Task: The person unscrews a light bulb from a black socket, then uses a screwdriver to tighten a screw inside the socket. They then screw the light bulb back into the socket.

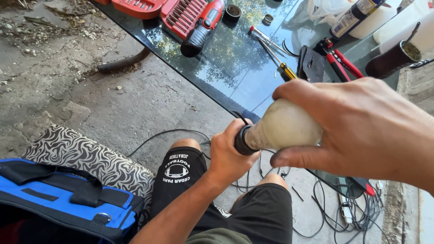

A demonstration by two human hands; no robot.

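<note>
Bulb (282, 126) gripped between both hands, socket (242, 140) in left

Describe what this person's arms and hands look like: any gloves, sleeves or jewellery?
Both hands are bare: no gloves, rings or watch show on the left hand or the right hand. The left forearm is uncovered along its whole visible length, with no sleeve. Only the right wrist shows, also bare. The fingers carry no tape or bandage.

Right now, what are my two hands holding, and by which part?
A dusty white rounded light bulb: the right hand wraps its globe, and the left hand grips the black socket at its base.
</note>
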